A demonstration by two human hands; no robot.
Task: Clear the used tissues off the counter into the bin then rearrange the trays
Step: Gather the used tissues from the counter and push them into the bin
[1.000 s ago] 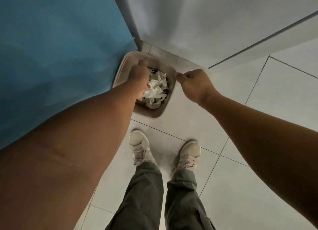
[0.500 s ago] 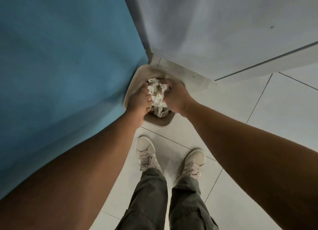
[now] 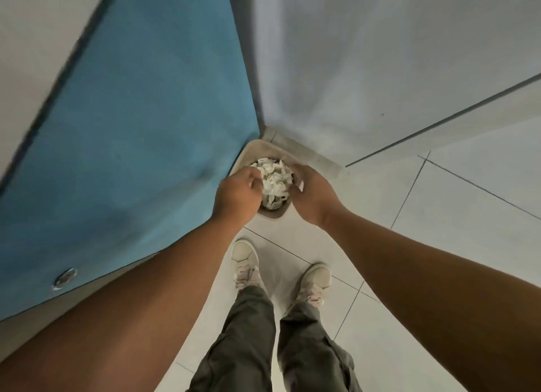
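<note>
A beige square bin stands on the floor in the corner between a blue panel and a grey wall. It is filled to the top with crumpled white tissues. My left hand is at the left side of the pile, fingers curled against the tissues. My right hand is over the bin's right rim, its fingers bent into the right side of the pile. The near part of the bin is hidden behind both hands. No counter or trays are in view.
The blue panel rises close on the left, with a round metal fitting low down. The grey wall stands behind the bin. My two pale shoes stand on white floor tiles just before the bin.
My right hand came in from the right onto the tissue pile. Both hands have since drawn slightly apart, showing more of the pile. The view has tilted up.
</note>
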